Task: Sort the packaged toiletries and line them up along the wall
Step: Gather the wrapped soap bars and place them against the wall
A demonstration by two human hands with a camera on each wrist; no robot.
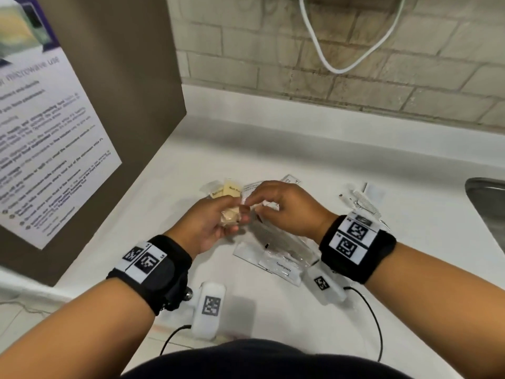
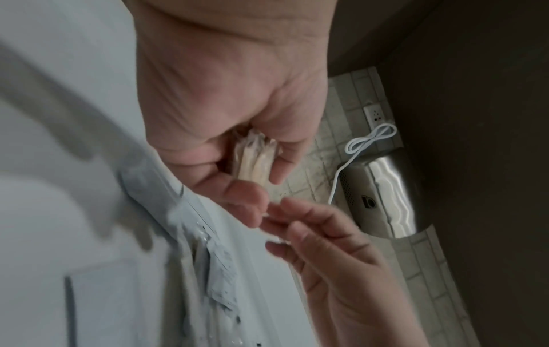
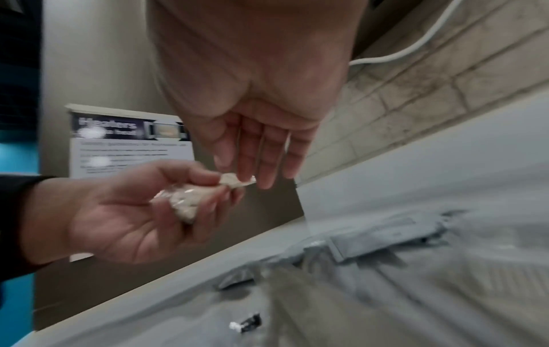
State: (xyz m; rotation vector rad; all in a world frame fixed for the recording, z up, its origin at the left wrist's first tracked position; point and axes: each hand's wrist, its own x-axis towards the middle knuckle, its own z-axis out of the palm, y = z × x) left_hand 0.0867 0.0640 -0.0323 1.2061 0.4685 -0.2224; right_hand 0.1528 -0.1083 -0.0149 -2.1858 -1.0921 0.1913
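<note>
A white smooth countertop (image 1: 328, 149) runs under a beige brick-tiled wall (image 1: 355, 50), a steel sink (image 1: 489, 203) at its right. Above its scattered clear toiletry packets (image 1: 276, 253), the left hand (image 1: 210, 222) grips a small beige plastic-wrapped soap packet (image 1: 231, 217); the right hand (image 1: 284, 206) pinches its wrapper edge.

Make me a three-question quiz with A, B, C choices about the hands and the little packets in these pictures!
1. Where does the toothpaste packet lie?
A. on the counter
B. in the sink
C. on the wall

2. What colour is the wrapped soap?
A. blue
B. beige
C. green

3. What is the left hand doing?
A. resting flat
B. pointing
C. holding the soap

Answers: 1 A, it lies flat on the white counter below the right hand. 2 B, beige shows through clear wrap. 3 C, its fingers curl round it.
</note>
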